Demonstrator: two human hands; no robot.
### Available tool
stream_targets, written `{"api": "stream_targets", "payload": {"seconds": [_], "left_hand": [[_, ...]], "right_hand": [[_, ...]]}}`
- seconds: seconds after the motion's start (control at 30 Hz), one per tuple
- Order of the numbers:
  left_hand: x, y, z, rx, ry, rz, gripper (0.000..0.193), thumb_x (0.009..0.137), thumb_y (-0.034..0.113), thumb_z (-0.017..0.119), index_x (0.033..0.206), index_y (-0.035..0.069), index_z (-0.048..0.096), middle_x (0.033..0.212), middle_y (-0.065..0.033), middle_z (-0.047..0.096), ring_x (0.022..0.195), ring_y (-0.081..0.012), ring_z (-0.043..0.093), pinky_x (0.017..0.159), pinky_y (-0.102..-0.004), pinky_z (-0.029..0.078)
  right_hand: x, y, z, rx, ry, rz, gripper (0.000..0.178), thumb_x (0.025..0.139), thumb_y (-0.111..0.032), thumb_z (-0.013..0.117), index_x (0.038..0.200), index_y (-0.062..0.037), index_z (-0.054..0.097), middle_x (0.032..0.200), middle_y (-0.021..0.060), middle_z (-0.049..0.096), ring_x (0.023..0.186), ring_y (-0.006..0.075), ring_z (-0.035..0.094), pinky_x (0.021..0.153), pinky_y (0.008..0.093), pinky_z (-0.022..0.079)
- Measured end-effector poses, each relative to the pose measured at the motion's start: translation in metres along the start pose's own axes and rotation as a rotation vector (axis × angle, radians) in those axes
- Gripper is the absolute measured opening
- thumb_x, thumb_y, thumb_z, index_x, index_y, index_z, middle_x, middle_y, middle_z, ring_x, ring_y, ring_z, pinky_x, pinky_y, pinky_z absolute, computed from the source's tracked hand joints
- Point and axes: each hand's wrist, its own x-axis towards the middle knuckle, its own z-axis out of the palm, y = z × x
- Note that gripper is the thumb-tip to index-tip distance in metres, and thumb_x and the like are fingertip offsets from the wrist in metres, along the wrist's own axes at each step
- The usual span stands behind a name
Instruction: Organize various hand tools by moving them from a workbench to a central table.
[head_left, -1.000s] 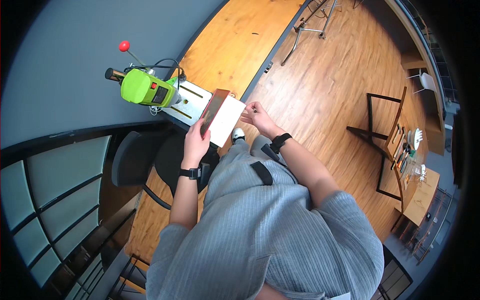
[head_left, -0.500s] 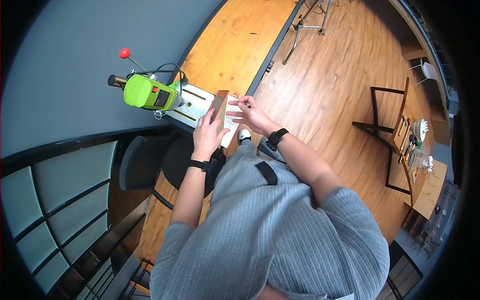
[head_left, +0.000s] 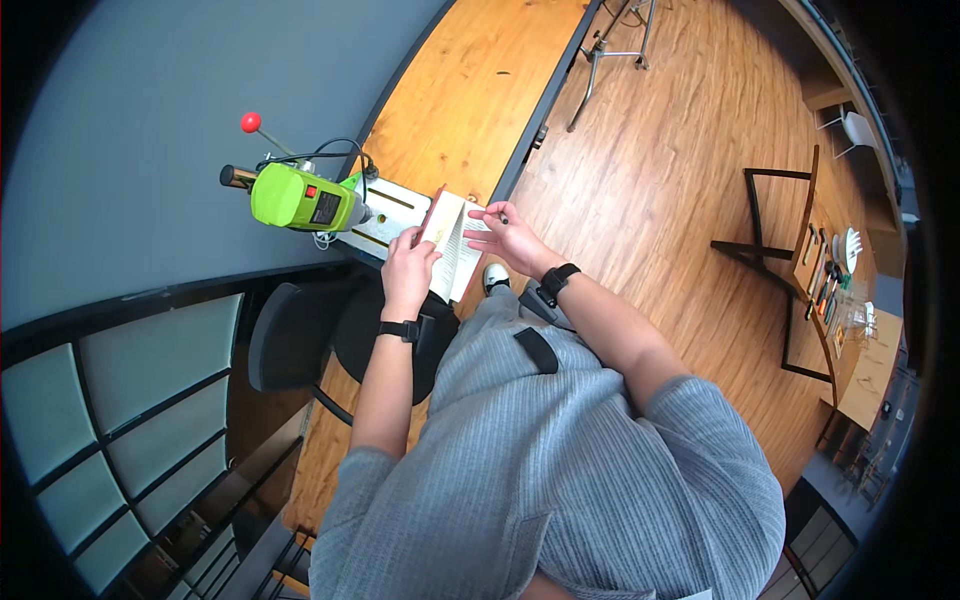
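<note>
An open book (head_left: 441, 217) with a reddish-brown cover and printed pages lies at the near end of the wooden bench, beside the drill press base. My left hand (head_left: 407, 276) is closed on the left side of the book, its thumb on the page and its fingers by the cover edge. A dark pen (head_left: 503, 218) is pinched in my right hand (head_left: 520, 245). The other fingers of that hand stretch over the right-hand page, where a leaf stands partly raised. Whether the fingertips touch the paper I cannot tell.
Left of the book stands a green drill press (head_left: 285, 197) with a red-knobbed lever (head_left: 251, 122) and a slotted base (head_left: 400, 208). The wooden bench (head_left: 470, 90) runs away from me. A black chair (head_left: 290, 335) stands at left. Tools and dishes lie on a table (head_left: 808, 262) at right.
The cover and pages under my left hand have swung over to the left, so the book lies more widely open. My right hand, still with the pen, has moved slightly toward me.
</note>
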Motion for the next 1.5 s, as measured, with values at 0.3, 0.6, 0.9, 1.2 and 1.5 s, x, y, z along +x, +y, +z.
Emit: {"api": "stream_targets", "payload": {"seconds": [0.3,0.6,0.9,1.2,1.5], "left_hand": [[0.003,-0.006,-0.002,-0.025,0.035,-0.001,0.014,0.077,0.022,0.075,0.085,0.011,0.073,0.113,-0.0038,0.062,0.1,-0.0257,0.06,0.081,-0.0397,0.054],[0.003,-0.007,-0.005,-0.058,0.024,0.023,0.013,0.08,0.018,0.073,0.087,0.007,0.071,0.113,-0.0078,0.061,0.099,-0.0282,0.06,0.082,-0.0417,0.054],[0.008,-0.015,-0.01,-0.117,0.03,0.092,0.011,0.08,0.014,0.073,0.082,0.005,0.066,0.114,-0.011,0.059,0.102,-0.03,0.059,0.085,-0.042,0.053],[0.008,-0.018,-0.008,-0.195,0.02,0.075,0.012,0.081,0.014,0.074,0.085,0.005,0.068,0.114,-0.0116,0.059,0.103,-0.0309,0.058,0.087,-0.0423,0.051],[0.01,-0.021,-0.007,-0.247,0.005,0.068,0.012,0.081,0.014,0.074,0.085,0.004,0.068,0.113,-0.0121,0.058,0.103,-0.0307,0.058,0.087,-0.0419,0.05]], "right_hand": [[0.012,0.032,-0.046,-0.662,0.368,-0.132,0.025,0.094,-0.009,0.059,0.113,-0.0078,0.042,0.098,0.0051,0.049,0.079,0.0139,0.05,0.07,0.0298,0.044],[0.009,0.037,-0.054,-0.649,0.396,-0.294,0.021,0.093,-0.008,0.061,0.109,-0.0057,0.047,0.097,0.0056,0.052,0.085,0.0142,0.051,0.075,0.0289,0.044],[-0.004,0.017,-0.032,-0.636,0.289,-0.355,0.024,0.107,-0.027,0.041,0.107,-0.0062,0.051,0.097,0.0062,0.066,0.088,0.014,0.063,0.076,0.0293,0.05],[-0.004,0.016,-0.028,-0.615,0.205,-0.417,0.024,0.104,-0.021,0.045,0.116,-0.006,0.06,0.097,0.0037,0.06,0.083,0.0121,0.058,0.075,0.0269,0.049],[-0.001,0.019,-0.036,-0.644,0.25,-0.312,0.019,0.1,-0.018,0.052,0.113,-0.0059,0.061,0.089,0.0019,0.062,0.083,0.01,0.058,0.073,0.0254,0.049]]}}
